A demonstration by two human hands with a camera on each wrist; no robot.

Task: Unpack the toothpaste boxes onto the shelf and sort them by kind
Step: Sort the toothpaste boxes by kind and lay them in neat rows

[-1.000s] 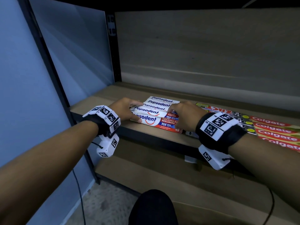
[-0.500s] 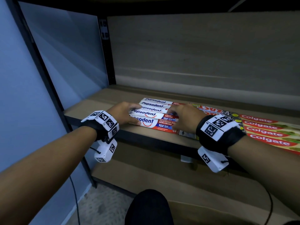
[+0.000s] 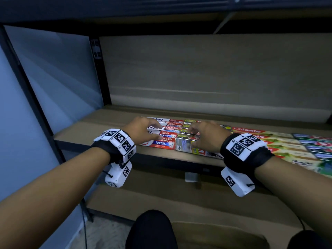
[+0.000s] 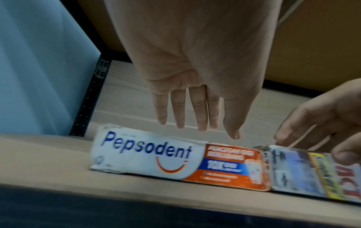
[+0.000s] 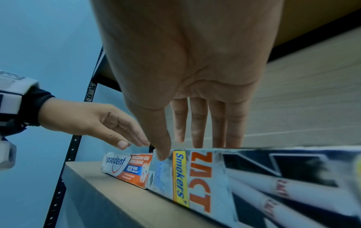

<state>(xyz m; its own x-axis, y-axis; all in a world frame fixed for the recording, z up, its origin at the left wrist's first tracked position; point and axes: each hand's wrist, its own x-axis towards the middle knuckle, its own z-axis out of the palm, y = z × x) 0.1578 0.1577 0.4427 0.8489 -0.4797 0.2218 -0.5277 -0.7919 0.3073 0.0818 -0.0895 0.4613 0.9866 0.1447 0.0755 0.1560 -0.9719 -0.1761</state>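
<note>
Several white-and-red Pepsodent boxes (image 3: 166,139) lie flat in a row on the wooden shelf (image 3: 86,128), end to end with silver Zact boxes (image 3: 186,147) on their right. My left hand (image 3: 150,131) hovers low over the Pepsodent boxes (image 4: 154,157) with straight fingers (image 4: 197,114), holding nothing. Over the Zact boxes, my right hand (image 3: 196,135) lies with straight fingers. Its thumb tip (image 5: 162,154) touches the top edge of the front Zact box (image 5: 199,174). Red Colgate boxes (image 3: 248,131) lie further right.
More green and blue toothpaste boxes (image 3: 314,147) fill the shelf's right end. A black upright post (image 3: 97,69) and a blue wall (image 3: 45,90) bound the left side. Another shelf board (image 3: 179,203) runs below, a dark beam (image 3: 161,11) above, and my knee (image 3: 152,230) is near.
Both hands left the ends of the Pepsodent stack. The left now sits over the Pepsodent boxes, and the right has shifted right onto the Zact boxes. The head view has tilted up.
</note>
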